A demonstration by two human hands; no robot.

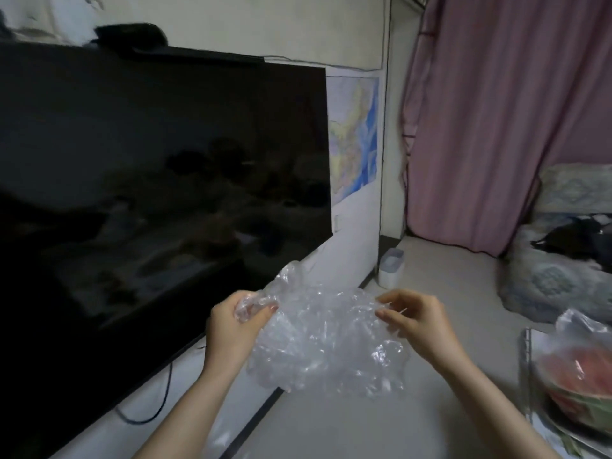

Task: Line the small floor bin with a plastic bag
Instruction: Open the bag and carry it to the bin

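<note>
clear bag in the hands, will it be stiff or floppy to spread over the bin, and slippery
Probably floppy: the bag hangs crumpled between the left hand and right hand. Likely very light, since fingertip pinches hold it. Its glossy film may be slippery and cling, so opening it over the bin may take some fiddling.

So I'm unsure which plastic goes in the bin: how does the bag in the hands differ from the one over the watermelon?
The held bag is empty, crumpled and stretched between the left hand and right hand; the other bag lies over watermelon at the right edge, untouched. Both are clear, wrinkled plastic.
</note>
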